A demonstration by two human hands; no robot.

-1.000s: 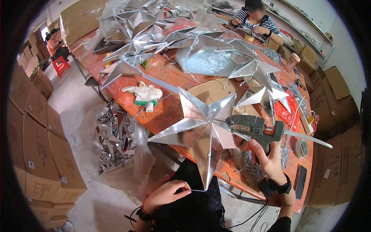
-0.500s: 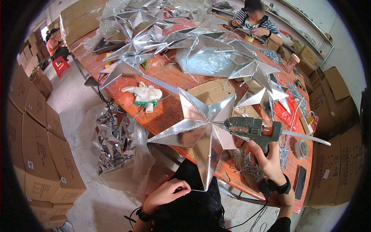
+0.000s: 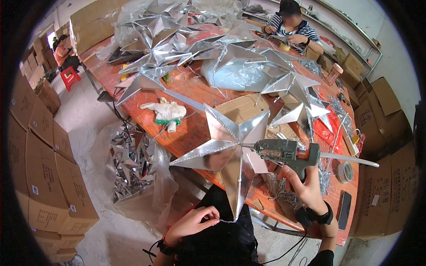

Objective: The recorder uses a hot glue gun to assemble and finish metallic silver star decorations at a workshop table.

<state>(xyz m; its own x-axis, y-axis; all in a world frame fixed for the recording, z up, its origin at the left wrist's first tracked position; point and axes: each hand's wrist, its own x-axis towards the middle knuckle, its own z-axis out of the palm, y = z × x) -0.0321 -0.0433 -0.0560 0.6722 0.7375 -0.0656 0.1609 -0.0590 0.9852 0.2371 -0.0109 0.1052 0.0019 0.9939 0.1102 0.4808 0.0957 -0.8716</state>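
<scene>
A large mirrored silver star (image 3: 230, 162) leans over the table's near edge, its lowest point hanging toward my lap. My right hand (image 3: 306, 186) grips a dark green glue gun (image 3: 277, 150) by its handle; a translucent glue stick (image 3: 350, 158) juts from the back. The gun's nozzle is at the star's middle, near where its ridges meet. Below, my left hand (image 3: 199, 221) pinches a thin beaded strand (image 3: 227, 221) that runs to the star's bottom tip. Similar beaded trim lines the star's upper-left edges.
More silver stars (image 3: 153, 53) crowd the red-brown table (image 3: 195, 133), with a white glove (image 3: 164, 111), tape roll (image 3: 345, 172) and phone (image 3: 345, 204). A bag of silver pieces (image 3: 133, 164) sits on the floor. Cartons (image 3: 57, 177) flank both sides. A co-worker (image 3: 295, 31) sits opposite.
The glue gun in my right hand has shifted slightly left and down, its nozzle now by the star's middle. My left hand keeps its pinch on the strand, almost unmoved.
</scene>
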